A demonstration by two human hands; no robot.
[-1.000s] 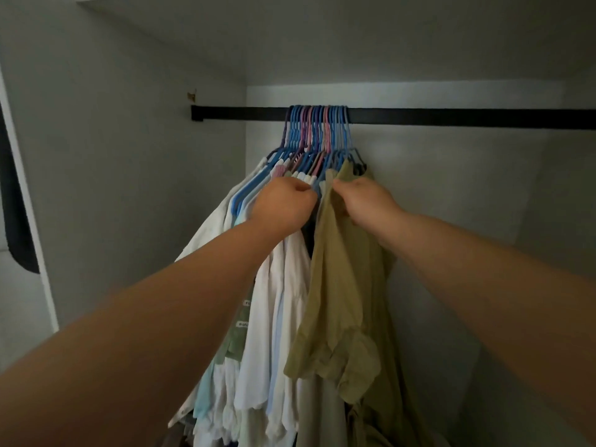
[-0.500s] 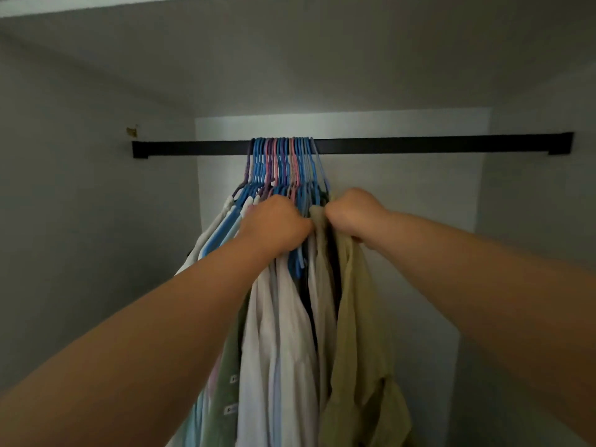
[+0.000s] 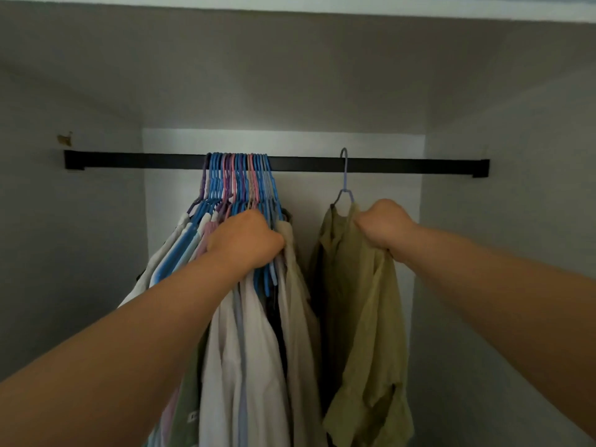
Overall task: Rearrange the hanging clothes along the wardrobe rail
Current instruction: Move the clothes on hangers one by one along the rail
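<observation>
two hands work inside one wardrobe (image 3: 96, 253), its grey walls enclosing a single black rail (image 3: 403, 165) that runs from side wall to side wall. most of what the wardrobe holds is crowded left of the rail's middle: a tight bunch of hangers (image 3: 238, 179), blue, purple and pink, hooks pressed together, carrying white, pale blue and beige shirts (image 3: 254, 366) that hang as one thick pack, with something dark between them. the left hand (image 3: 246, 241) is curled into the shoulders of that pack just under the hooks, fingers buried among hangers and cloth, gripping them. apart from the bunch, further right along the rail with bare back wall showing between, one lilac hanger (image 3: 344, 175) hangs alone and carries an olive shirt (image 3: 364, 333). the right hand (image 3: 383, 225) is clenched on that shirt's shoulder just below the hanger's neck, cloth bunched in its fist. a small brownish mark (image 3: 65, 139) sits on the left wall above the rail's end.
</observation>
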